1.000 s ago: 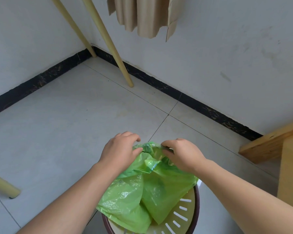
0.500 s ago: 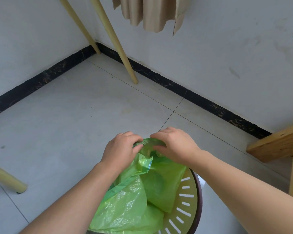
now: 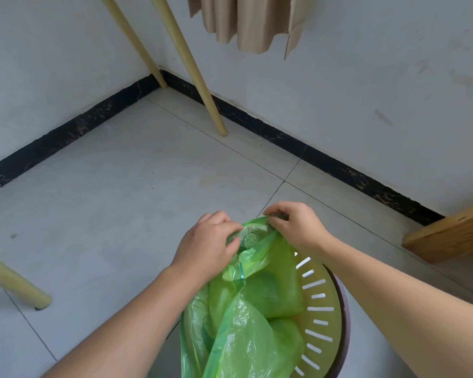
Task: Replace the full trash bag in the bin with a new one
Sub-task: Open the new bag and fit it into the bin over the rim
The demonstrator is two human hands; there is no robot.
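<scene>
- Head view: thin translucent green plastic trash bag (image 3: 257, 309) hangs into round slotted cream plastic bin (image 3: 324, 317), its mouth lifted above bin's far rim.
- Left hand (image 3: 206, 248) pinches the near-left edge of the bag mouth, fingers closed on the film.
- Right hand (image 3: 295, 227) pinches the far edge of the bag mouth, fingers curled tight on it.
- Bin stands on pale grey tiled floor (image 3: 120, 200); yellow wooden pole (image 3: 191, 66) leans well beyond bin; light wooden frame (image 3: 448, 236) right of bin.
</scene>
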